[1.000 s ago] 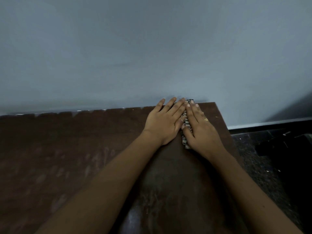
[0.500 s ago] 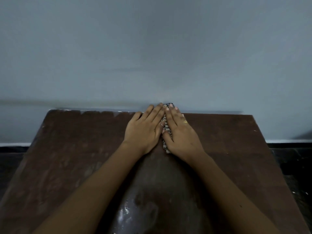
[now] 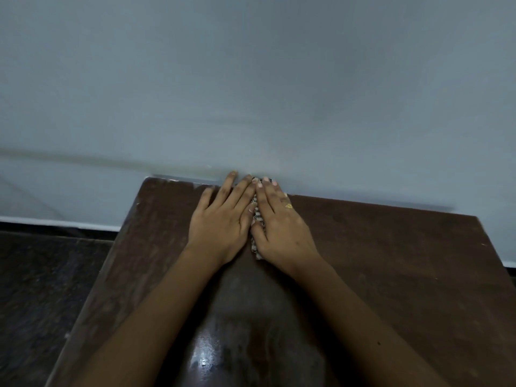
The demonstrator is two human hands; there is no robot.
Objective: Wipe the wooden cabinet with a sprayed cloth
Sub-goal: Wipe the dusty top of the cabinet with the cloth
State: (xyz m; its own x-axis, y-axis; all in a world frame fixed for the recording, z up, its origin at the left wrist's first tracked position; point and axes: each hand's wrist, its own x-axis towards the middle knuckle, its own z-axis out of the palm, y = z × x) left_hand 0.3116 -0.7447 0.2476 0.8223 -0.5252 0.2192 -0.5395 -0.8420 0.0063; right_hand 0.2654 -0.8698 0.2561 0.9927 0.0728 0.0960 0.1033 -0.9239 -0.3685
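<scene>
The dark brown wooden cabinet top [image 3: 391,261] fills the lower part of the head view. My left hand [image 3: 223,219] and my right hand [image 3: 282,230] lie flat side by side near its back edge, fingertips at the wall. Both press down on a black-and-white patterned cloth [image 3: 255,219]. Only a narrow strip of the cloth shows between the hands; the rest is hidden under the palms. A gold ring [image 3: 288,206] sits on a finger of my right hand.
A pale grey wall [image 3: 251,79] rises right behind the cabinet. A dark speckled floor [image 3: 42,289] lies to the left, below a white skirting line. A glossy wet patch [image 3: 212,356] shines on the wood between my forearms. The cabinet's left edge runs close to my left arm.
Both hands have slid the cloth leftwards along the cabinet's back edge, from the right corner to near the left corner. Their grip and pose are unchanged.
</scene>
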